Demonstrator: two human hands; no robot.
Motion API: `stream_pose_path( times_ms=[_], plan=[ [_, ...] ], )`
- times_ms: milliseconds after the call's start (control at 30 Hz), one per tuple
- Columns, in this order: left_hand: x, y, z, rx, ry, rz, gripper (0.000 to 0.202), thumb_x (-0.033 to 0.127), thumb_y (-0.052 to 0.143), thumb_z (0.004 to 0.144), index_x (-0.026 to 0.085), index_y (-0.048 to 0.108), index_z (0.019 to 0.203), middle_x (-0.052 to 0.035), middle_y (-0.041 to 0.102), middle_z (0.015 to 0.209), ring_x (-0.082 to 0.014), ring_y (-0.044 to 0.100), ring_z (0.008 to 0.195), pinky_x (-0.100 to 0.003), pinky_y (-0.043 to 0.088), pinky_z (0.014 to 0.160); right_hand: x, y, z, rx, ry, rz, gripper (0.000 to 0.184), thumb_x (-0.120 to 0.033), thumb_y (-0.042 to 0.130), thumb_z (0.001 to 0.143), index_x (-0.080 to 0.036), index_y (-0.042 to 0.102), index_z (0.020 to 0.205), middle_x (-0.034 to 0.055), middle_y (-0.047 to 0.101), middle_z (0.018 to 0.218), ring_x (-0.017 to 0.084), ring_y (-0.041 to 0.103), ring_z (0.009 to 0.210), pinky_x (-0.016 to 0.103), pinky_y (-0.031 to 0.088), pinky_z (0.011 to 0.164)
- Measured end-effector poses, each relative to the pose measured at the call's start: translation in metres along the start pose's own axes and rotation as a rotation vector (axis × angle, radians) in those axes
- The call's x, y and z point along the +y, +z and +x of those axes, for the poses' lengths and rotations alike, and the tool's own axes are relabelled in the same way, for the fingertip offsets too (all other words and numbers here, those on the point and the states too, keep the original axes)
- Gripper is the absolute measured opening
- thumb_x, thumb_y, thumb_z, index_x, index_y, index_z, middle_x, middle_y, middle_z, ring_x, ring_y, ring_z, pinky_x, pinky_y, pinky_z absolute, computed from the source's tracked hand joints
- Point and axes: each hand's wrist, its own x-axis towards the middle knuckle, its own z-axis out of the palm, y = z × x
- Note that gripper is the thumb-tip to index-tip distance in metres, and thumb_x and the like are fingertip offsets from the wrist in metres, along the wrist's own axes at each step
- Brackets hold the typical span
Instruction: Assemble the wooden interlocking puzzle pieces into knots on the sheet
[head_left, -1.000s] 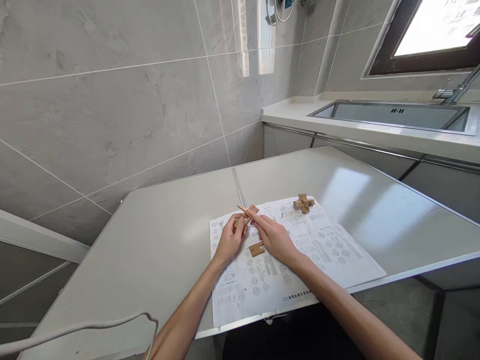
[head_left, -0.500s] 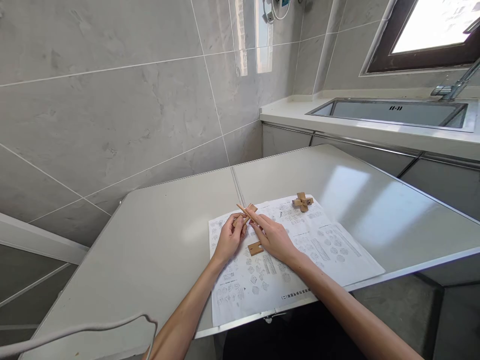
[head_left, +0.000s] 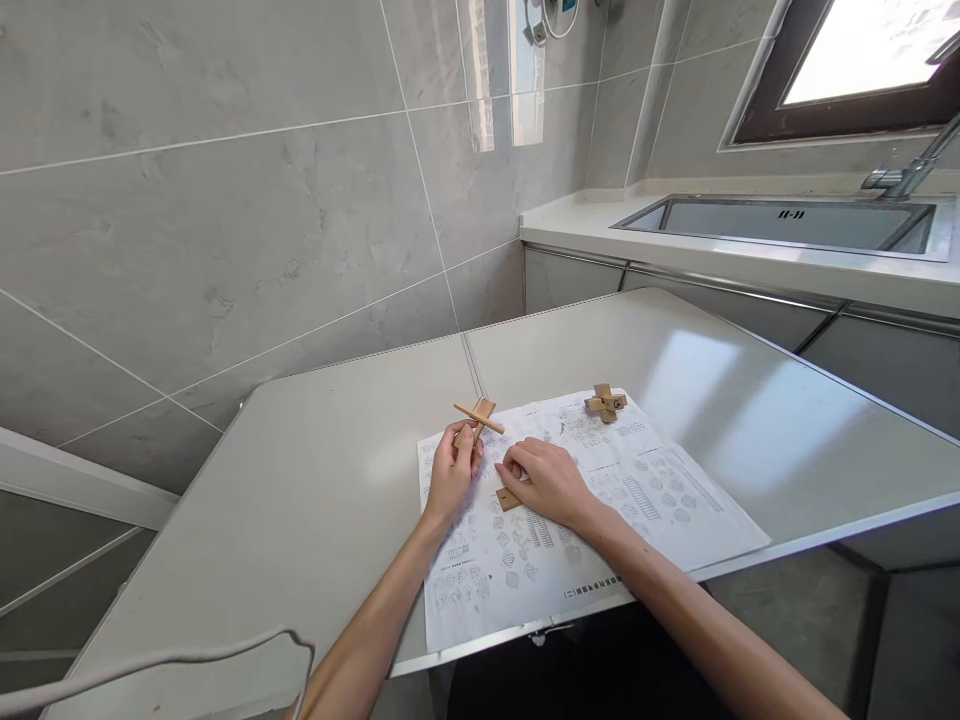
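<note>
My left hand (head_left: 454, 468) is closed on a small cross of two wooden puzzle pieces (head_left: 477, 416), held just above the printed instruction sheet (head_left: 637, 500). My right hand (head_left: 546, 478) lies on the sheet with curled fingers, its fingertips resting on a flat notched wooden piece (head_left: 508, 498). An assembled wooden burr puzzle (head_left: 606, 403) sits at the sheet's far edge, apart from both hands.
The sheet lies on a grey folding table (head_left: 315, 470) against a tiled wall. A steel sink (head_left: 787, 225) with a tap (head_left: 907, 170) is at the back right. A white cable (head_left: 172, 655) crosses the near left corner.
My right hand let go of the cross and dropped back onto the loose notched piece. My left hand now holds the cross alone and has shifted it slightly left.
</note>
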Motion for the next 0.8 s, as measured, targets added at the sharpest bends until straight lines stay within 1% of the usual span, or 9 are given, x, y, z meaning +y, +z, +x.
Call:
stream_pose_path(
  times_ms=[133,233,400,467,600,667,733,800],
  plan=[
    [0.000,0.002,-0.001,-0.004,0.012,0.005,0.032,0.051,0.053,0.103,0.020,0.060,0.108,0.0033,0.054,0.074,-0.0078,0.040,0.053,-0.023,0.035,0.051,0.000,0.002,-0.001,-0.049,-0.088,-0.062,0.033,-0.028,0.060,0.101,-0.021,0.055,0.069,0.0013,0.060,0.070,0.017,0.054,0.070,0.031,0.034,0.064],
    [0.000,0.002,-0.001,0.002,0.013,0.010,0.033,0.052,0.054,0.102,0.020,0.059,0.105,0.0032,0.054,0.073,-0.0080,0.040,0.053,-0.023,0.034,0.050,-0.001,0.002,-0.001,-0.071,-0.128,-0.099,0.036,-0.029,0.059,0.102,-0.021,0.054,0.067,0.0022,0.059,0.070,0.018,0.053,0.071,0.032,0.034,0.064],
    [0.000,0.003,-0.001,-0.005,0.028,0.022,0.032,0.052,0.054,0.102,0.021,0.059,0.105,0.0036,0.053,0.072,-0.0084,0.039,0.053,-0.023,0.035,0.050,-0.002,0.003,-0.001,-0.056,-0.142,-0.145,0.042,-0.028,0.053,0.104,-0.021,0.053,0.063,0.0037,0.060,0.067,0.018,0.053,0.068,0.032,0.033,0.064],
    [0.001,0.004,-0.001,-0.005,0.028,0.027,0.033,0.053,0.054,0.102,0.021,0.060,0.105,0.0035,0.053,0.072,-0.0087,0.039,0.053,-0.024,0.035,0.051,-0.001,0.004,-0.001,-0.047,-0.127,-0.142,0.045,-0.028,0.049,0.105,-0.021,0.053,0.061,0.0036,0.060,0.064,0.017,0.053,0.063,0.031,0.030,0.061],
    [0.002,0.004,-0.001,-0.005,0.011,0.028,0.034,0.053,0.055,0.102,0.021,0.061,0.109,0.0032,0.054,0.072,-0.0092,0.040,0.054,-0.024,0.036,0.052,0.001,0.006,-0.003,-0.006,-0.005,-0.106,0.050,-0.035,0.041,0.109,-0.021,0.055,0.064,0.0008,0.057,0.054,0.013,0.045,0.047,0.030,0.021,0.054],
    [0.002,0.004,-0.002,-0.004,0.007,0.029,0.034,0.053,0.055,0.102,0.021,0.061,0.111,0.0031,0.054,0.074,-0.0092,0.040,0.054,-0.024,0.036,0.052,0.002,0.005,-0.002,0.029,0.079,-0.052,0.052,-0.040,0.036,0.111,-0.022,0.053,0.066,-0.0006,0.052,0.051,0.013,0.041,0.044,0.030,0.020,0.052],
    [0.003,0.005,-0.002,0.003,0.005,0.029,0.034,0.052,0.055,0.102,0.021,0.061,0.112,0.0029,0.054,0.075,-0.0092,0.041,0.055,-0.024,0.036,0.052,0.001,0.001,0.001,0.081,0.189,0.069,0.052,-0.047,0.033,0.111,-0.023,0.048,0.067,-0.0016,0.049,0.051,0.015,0.041,0.045,0.029,0.022,0.052],
    [0.004,0.006,-0.003,0.017,0.000,0.030,0.034,0.052,0.056,0.101,0.021,0.061,0.113,0.0024,0.054,0.077,-0.0092,0.041,0.056,-0.024,0.036,0.052,0.000,-0.005,0.005,0.125,0.302,0.299,0.053,-0.055,0.031,0.110,-0.024,0.041,0.069,-0.0025,0.045,0.054,0.015,0.040,0.047,0.028,0.026,0.051]
  ],
)
